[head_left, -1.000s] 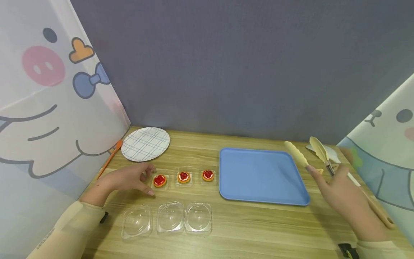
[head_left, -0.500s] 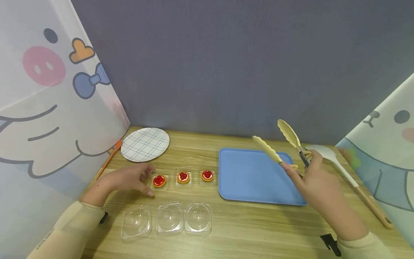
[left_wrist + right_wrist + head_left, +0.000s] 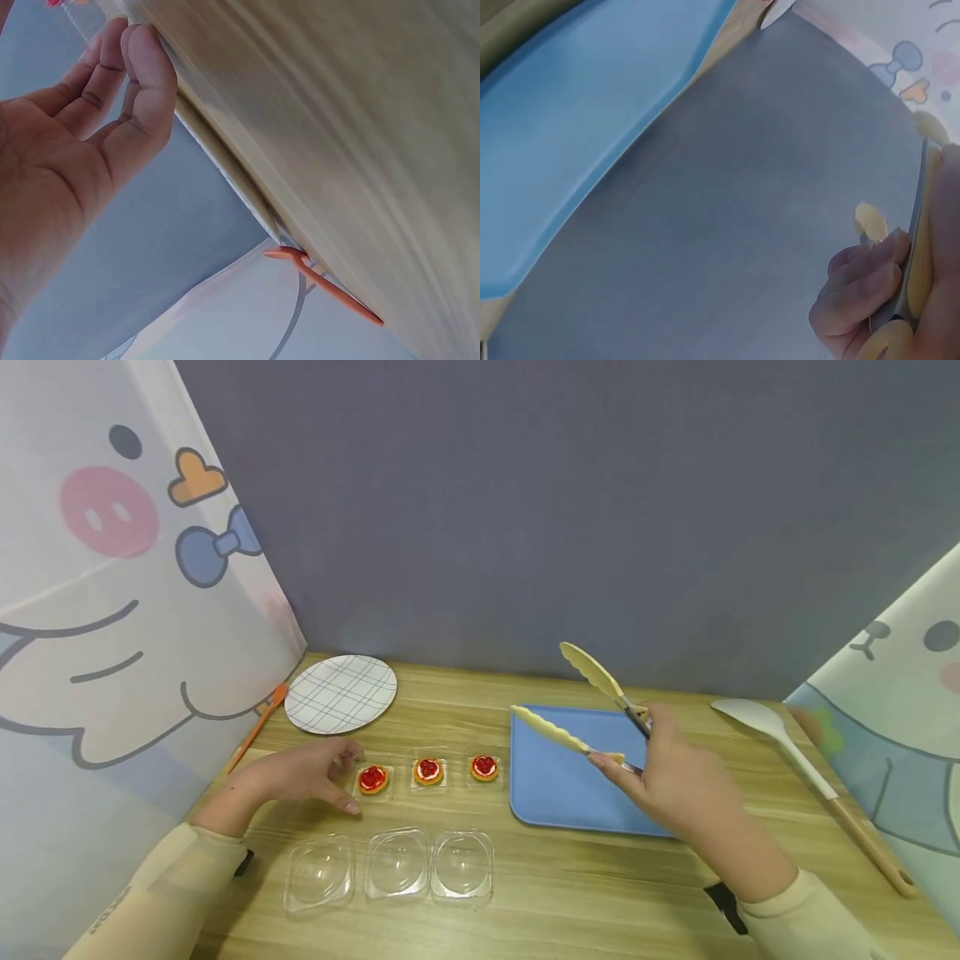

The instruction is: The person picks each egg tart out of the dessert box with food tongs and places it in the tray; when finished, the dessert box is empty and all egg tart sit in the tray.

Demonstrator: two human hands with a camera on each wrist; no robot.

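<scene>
My right hand (image 3: 678,781) grips yellow-tipped tongs (image 3: 596,675), raised over the right part of the blue tray (image 3: 577,793) with their arms spread apart and nothing between them. In the right wrist view the fingers wrap the tongs' handle (image 3: 921,277). My left hand (image 3: 300,770) lies beside the leftmost red-topped tart (image 3: 372,779), its fingers bent loosely and thumb on the near side. In the left wrist view the fingertips reach a clear plastic edge; firm contact cannot be told. A middle tart (image 3: 428,771) and a right tart (image 3: 484,767) sit on clear plastic bases.
Three clear domed lids (image 3: 462,864) lie in a row in front of the tarts. A checked plate (image 3: 341,693) is at the back left, with an orange-headed utensil (image 3: 258,727) beside it. A white spoon-like utensil with a wooden handle (image 3: 873,843) lies at the right.
My right hand has carried the tongs leftward from the tray's right side to above the tray. The left hand has stayed by the leftmost tart.
</scene>
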